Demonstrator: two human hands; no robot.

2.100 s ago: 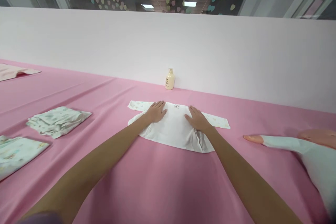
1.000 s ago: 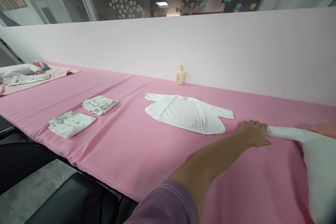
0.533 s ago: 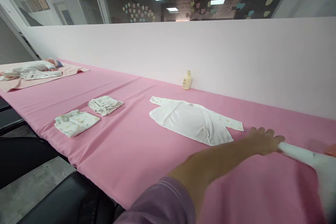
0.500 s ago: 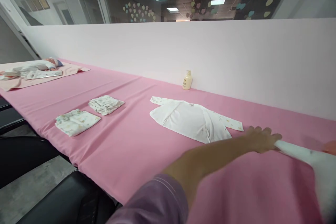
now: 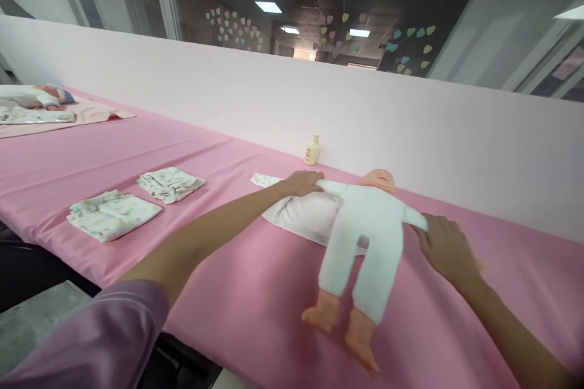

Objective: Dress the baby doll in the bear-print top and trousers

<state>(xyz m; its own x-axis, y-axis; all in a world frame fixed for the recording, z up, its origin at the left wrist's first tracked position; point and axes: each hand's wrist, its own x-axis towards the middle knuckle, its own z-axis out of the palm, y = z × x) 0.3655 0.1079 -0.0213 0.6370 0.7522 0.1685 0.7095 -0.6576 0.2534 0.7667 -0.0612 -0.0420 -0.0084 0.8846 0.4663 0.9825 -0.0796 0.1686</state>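
Note:
A baby doll (image 5: 369, 225) with a white cloth body hangs between my two hands, its head tipped back toward the wall and its bare feet toward me. My left hand (image 5: 305, 183) is closed on the end of one doll arm. The other arm is gripped by my right hand (image 5: 449, 249); the doll's own hands are hidden in my grasp. Beneath and behind the doll, a white baby shirt (image 5: 301, 219) lies spread on the pink sheet (image 5: 237, 292), partly covered from view.
Two folded patterned cloths (image 5: 114, 214) lie to the left. A cream pump bottle (image 5: 312, 151) stands against the white wall (image 5: 255, 97). At the far left another doll (image 5: 31, 97) rests on a pale pink blanket (image 5: 103, 114). A black chair (image 5: 41, 273) is beside the near edge.
The doll has come from the right edge to over the shirt, carried by its arms. Both my hands have moved left, and my right hand is now in view.

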